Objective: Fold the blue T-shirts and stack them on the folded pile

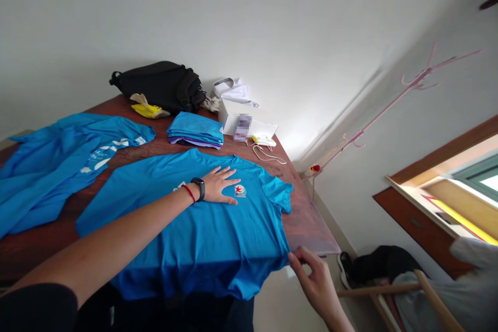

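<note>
Black sleeve [41, 306] lies nearest us. Our left hand [220, 185] rests open on the blue T-shirt [218, 231], which overhangs the desk [307, 215]; our right hand [313, 272] pinches the garment's side. We judge it light, limp, slightly slippery: grip seams or hems.

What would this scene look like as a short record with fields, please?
Left hand: spread flat on the blue shirt, beside its emblem
Right hand: pinching the shirt's edge
Blue shirt: laid out, near part hanging over the table
Beyond shirt: folded stack
At left: loose blue garment
Far side: black bag, yellow packet, white box
Off table: pink coat rack
</note>
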Demonstrator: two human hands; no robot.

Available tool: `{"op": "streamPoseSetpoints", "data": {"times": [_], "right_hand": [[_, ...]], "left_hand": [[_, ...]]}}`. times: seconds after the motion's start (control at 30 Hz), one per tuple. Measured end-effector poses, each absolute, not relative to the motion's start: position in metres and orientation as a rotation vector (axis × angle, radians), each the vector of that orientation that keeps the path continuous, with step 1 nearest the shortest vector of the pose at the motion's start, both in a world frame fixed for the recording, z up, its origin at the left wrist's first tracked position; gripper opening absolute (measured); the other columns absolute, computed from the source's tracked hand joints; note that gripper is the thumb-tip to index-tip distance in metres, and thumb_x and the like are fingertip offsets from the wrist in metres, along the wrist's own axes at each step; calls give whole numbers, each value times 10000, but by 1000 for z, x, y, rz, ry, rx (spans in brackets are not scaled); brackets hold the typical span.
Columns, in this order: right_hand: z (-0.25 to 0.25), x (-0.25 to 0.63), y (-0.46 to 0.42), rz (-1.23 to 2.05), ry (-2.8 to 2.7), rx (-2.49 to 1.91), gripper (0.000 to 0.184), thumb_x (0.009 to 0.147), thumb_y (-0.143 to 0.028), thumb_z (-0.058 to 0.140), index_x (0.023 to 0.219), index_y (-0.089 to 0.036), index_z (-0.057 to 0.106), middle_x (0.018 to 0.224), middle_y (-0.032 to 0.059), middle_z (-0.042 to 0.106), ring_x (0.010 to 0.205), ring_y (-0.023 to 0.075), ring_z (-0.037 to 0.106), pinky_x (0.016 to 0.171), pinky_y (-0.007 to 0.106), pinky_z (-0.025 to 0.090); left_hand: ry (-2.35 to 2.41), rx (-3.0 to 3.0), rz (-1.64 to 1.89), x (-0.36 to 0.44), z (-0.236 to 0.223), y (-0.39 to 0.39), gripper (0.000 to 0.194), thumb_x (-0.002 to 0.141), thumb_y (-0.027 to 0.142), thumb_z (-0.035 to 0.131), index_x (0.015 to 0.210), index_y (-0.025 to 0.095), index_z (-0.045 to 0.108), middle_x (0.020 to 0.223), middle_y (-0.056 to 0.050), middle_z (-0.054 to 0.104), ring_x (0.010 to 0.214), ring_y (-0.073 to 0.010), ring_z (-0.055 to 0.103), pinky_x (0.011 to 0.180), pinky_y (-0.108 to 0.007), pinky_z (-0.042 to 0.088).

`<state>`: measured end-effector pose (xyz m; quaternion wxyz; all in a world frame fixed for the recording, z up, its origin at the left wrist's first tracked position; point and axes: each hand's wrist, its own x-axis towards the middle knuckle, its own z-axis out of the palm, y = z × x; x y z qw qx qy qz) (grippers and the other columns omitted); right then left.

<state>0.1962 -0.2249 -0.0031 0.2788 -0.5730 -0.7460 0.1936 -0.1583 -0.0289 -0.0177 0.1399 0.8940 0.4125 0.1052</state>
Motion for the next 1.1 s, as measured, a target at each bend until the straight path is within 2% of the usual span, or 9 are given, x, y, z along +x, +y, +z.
{"op": "streamPoseSetpoints", "data": {"times": [0.03,0.1,0.17,0.27,0.33,0.4,0.67,1.1], "right_hand": [[6,182,-220,485,-1996,-1474,365,953,-479,524,742,-199,624,748,57,654,714,208,626,678,293,507],[17,150,-209,451,-2015,-1409,329,974,-461,485,890,-213,684,1113,125,686,1051,285,647,914,375,519],[21,120,-194,472,-2180,-1394,355,972,-473,491,1126,-226,695,1418,122,550,1335,339,494,1079,471,434],[13,97,-162,474,-2394,-1364,494,989,-505,458,1422,-278,530,1609,58,333,1506,323,234,1164,538,326],[2,97,-139,389,-2416,-1432,535,1011,-512,402,1489,-278,453,1639,51,271,1530,297,152,1190,536,280],[-10,107,-121,284,-2401,-1546,580,1010,-541,385,1508,-248,432,1635,70,278,1535,303,119,1203,541,246],[-29,146,-105,90,-2373,-1819,615,1015,-587,315,1561,-304,310,1654,29,218,1536,285,118,1210,562,183],[-32,147,-104,39,-2353,-1832,611,1009,-593,323,1558,-327,311,1641,29,264,1526,293,173,1199,568,209]], "left_hand": [[1194,2579,305,-158,-17,-30,933,774,874,449,1533,336,371,1651,-78,181,1522,-366,119,1199,-584,60],[1192,2578,325,-158,-16,-31,879,813,848,427,1526,335,388,1647,-72,201,1520,-363,135,1199,-580,72],[1186,2589,359,-157,-17,-32,827,851,821,402,1516,330,409,1642,-74,221,1518,-358,150,1200,-576,87],[1190,2600,399,-157,-20,-31,781,872,798,402,1505,341,427,1636,-71,242,1513,-361,170,1198,-584,98],[1197,2596,406,-157,-22,-30,778,864,796,426,1503,353,426,1636,-65,245,1510,-365,182,1196,-591,99],[1201,2591,405,-157,-23,-29,783,859,799,435,1505,356,422,1638,-64,241,1510,-365,183,1197,-591,97],[1189,2573,403,-158,-20,-32,790,864,800,418,1504,337,429,1639,-64,240,1511,-368,174,1196,-593,83],[1181,2575,420,-158,-23,-31,789,863,800,416,1500,334,440,1637,-62,240,1513,-369,165,1198,-594,88]]}}
